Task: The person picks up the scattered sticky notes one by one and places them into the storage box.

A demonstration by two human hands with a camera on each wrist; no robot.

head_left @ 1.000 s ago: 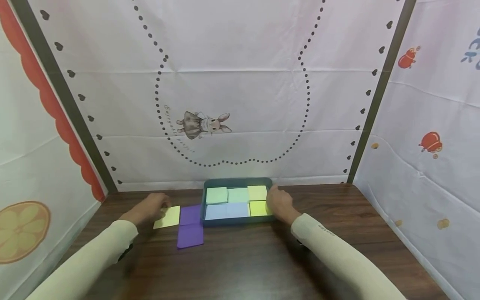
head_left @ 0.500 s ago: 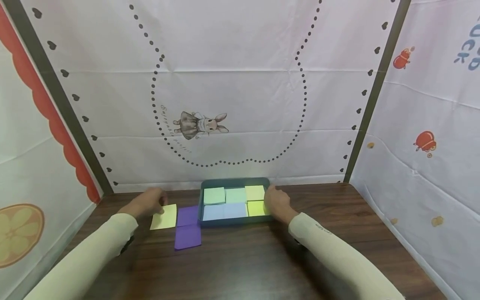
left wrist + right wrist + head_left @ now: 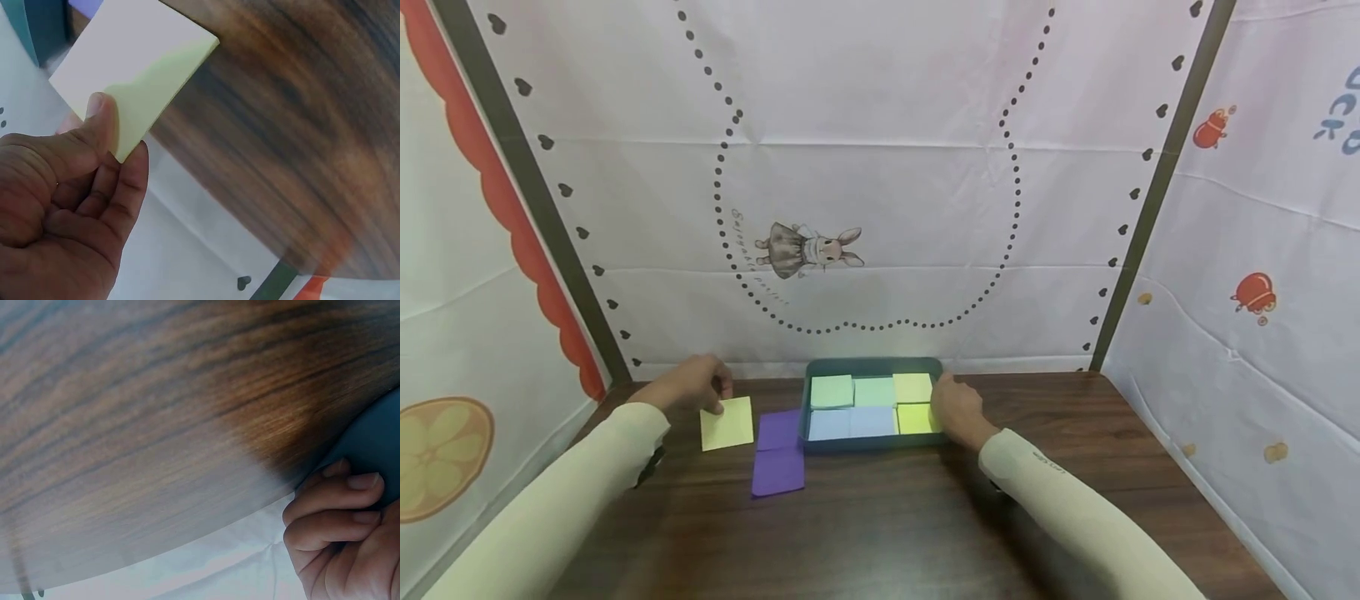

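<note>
Between thumb and fingers, my left hand (image 3: 692,387) pinches a pale yellow sticky note pad (image 3: 134,56) by one corner, tilted up over the table. My right hand (image 3: 961,412) holds the right end of a dark teal tray (image 3: 874,366), its fingers curled against the outer wall in the right wrist view; the thumb is hidden there. Inside the tray lie two rows of sticky note pads: mint green pads (image 3: 832,392) and a pale yellow pad (image 3: 913,387) behind, light blue pads (image 3: 853,423) and a bright yellow pad (image 3: 914,418) in front.
Two purple sticky note pads (image 3: 778,471) lie one before the other at the tray's left end. A printed white cloth (image 3: 880,208) hangs behind the dark wooden table (image 3: 880,533), with more cloth on both sides.
My left hand has raised the pale yellow pad a little and moved back towards the rear cloth with it. The right hand stays at the tray's end; the tray and purple pads keep their places.
</note>
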